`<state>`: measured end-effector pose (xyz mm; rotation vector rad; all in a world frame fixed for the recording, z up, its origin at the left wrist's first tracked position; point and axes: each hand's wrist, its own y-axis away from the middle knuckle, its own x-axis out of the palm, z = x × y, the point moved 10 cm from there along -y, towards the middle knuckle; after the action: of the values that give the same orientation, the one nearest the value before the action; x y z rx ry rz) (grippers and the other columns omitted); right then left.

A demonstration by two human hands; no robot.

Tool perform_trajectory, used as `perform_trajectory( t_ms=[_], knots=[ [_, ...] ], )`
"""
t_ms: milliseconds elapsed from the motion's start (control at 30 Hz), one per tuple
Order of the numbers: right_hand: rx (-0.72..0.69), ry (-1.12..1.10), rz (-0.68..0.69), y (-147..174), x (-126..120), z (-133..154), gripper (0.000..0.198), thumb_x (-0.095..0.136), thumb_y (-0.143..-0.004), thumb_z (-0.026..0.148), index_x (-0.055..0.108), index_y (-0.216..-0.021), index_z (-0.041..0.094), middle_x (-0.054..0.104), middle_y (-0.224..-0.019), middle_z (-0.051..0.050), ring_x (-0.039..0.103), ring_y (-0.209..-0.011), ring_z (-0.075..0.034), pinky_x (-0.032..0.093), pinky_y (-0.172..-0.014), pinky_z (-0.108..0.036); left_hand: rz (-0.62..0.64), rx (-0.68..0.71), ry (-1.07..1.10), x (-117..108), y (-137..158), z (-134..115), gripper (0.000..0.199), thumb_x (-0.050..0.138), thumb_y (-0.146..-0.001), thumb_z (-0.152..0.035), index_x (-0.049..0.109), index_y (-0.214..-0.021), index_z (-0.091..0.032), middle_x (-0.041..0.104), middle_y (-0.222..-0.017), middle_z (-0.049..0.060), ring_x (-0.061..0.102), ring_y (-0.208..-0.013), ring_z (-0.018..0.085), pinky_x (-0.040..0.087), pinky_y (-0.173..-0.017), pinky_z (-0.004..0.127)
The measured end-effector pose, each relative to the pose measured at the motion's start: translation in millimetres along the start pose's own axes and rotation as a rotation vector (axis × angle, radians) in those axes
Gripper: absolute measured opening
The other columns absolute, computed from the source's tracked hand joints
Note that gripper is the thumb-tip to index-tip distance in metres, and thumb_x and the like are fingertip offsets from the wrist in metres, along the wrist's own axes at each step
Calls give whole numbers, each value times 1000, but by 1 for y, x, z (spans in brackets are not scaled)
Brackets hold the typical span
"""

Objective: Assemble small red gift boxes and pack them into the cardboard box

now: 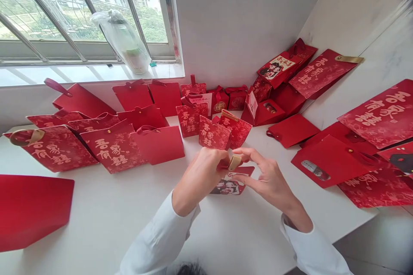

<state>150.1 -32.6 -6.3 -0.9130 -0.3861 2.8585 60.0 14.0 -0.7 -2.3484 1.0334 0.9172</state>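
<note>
A small red gift bag (pixel 229 186), with a cartoon couple printed on its front, stands on the white table between my hands. A gold strap (pixel 234 162) loops at its top. My left hand (pixel 203 174) is closed at the top of the bag, beside the strap, its fingertips partly hidden. My right hand (pixel 269 177) curves around the other side, thumb and fingers apart, the thumb by the bag's front and the index finger near the strap. Just beyond stand two small patterned red bags (pixel 214 132) with gold lettering.
Larger red gift bags (pixel 111 148) stand at the left, before a barred window. More red bags and boxes (pixel 325 161) lie at the right. A big red bag (pixel 32 210) is at the near left. A plastic-wrapped container (pixel 127 47) sits on the sill.
</note>
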Motion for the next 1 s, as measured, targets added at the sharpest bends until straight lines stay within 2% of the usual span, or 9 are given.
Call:
perform_trajectory(
  t_ms=[133, 300, 567, 700, 800, 867, 1000],
  knots=[
    [-17, 1, -31, 1, 1, 1, 32, 62, -81, 18, 56, -110, 29, 64, -90, 4, 62, -84, -11, 53, -72, -20, 5, -36, -31, 0, -2, 4, 13, 53, -72, -7, 51, -63, -17, 54, -61, -3, 43, -56, 8, 28, -52, 19],
    [-51, -4, -52, 1, 3, 4, 36, 58, -81, 11, 55, -112, 28, 62, -81, 6, 60, -75, -8, 53, -67, -16, 23, -46, -24, 3, -4, 7, 8, 59, -72, -11, 57, -67, -16, 61, -62, -2, 49, -56, 9, 29, -51, 19],
    [-78, 32, -69, 3, 5, 8, 32, 57, -83, 13, 54, -111, 27, 59, -80, 5, 58, -74, -7, 51, -70, -15, 23, -35, 16, 7, -6, 7, 9, 59, -70, -8, 61, -67, -16, 65, -65, 0, 56, -60, 11, 33, -53, 19],
    [-62, 24, -66, 5, 6, 4, 29, 57, -84, 16, 55, -110, 27, 58, -77, 5, 57, -71, -7, 51, -66, -15, 100, -46, 45, 2, -2, 11, 3, 64, -74, -16, 63, -71, -16, 65, -66, -1, 53, -59, 9, 32, -52, 19],
    [-35, -9, -84, 6, 4, -2, 27, 57, -85, 18, 55, -110, 27, 58, -75, 5, 57, -69, -7, 50, -64, -15, 174, 17, 91, -3, 0, 7, 8, 63, -79, -23, 67, -79, -17, 65, -70, -2, 51, -61, 8, 34, -55, 18],
    [-29, -10, -98, 7, 2, -4, 25, 59, -84, 19, 56, -108, 27, 59, -76, 5, 58, -70, -8, 50, -65, -15, 171, 50, 126, -6, -1, 3, 12, 57, -83, -24, 68, -81, -18, 62, -69, -3, 47, -60, 7, 33, -56, 17],
    [-16, 5, -118, 8, 0, -7, 23, 62, -83, 21, 57, -105, 24, 61, -80, 4, 58, -69, -8, 51, -65, -17, 93, 29, 127, -7, -5, 0, 18, 50, -85, -18, 63, -72, -18, 51, -60, -5, 33, -54, 7, 28, -52, 18]
  ],
)
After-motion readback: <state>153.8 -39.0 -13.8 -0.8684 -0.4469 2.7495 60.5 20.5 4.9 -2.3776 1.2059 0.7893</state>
